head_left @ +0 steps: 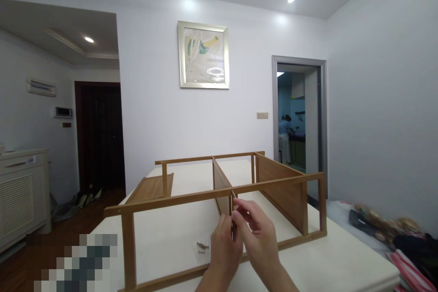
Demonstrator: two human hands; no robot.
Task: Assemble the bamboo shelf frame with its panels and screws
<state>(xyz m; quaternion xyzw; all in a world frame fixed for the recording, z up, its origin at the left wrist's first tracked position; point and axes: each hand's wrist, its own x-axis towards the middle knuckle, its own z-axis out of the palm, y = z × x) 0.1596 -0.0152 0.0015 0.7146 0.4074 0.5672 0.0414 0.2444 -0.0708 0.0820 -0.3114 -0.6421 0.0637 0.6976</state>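
A brown wooden shelf frame (191, 196) lies on its side on a white table, with a middle board (222, 187) across it. My right hand (258, 232) is closed in a pinch just below the upper rail. A thin, light metal piece (234, 195) sticks up from its fingertips and meets the rail at the middle board; its exact kind is too small to tell. Beside it, my left hand (226, 244) is closed, fingers curled at the board's near edge. What it grips is hidden. A small clear bag with screws (201, 246) lies left of my hands.
The white table (164, 242) carries the frame and a loose wooden panel (152, 188) at the far left. Another board (280, 187) spans the frame's right end. Clothes and bags (383, 228) lie piled at the right. A person (284, 139) stands beyond the doorway.
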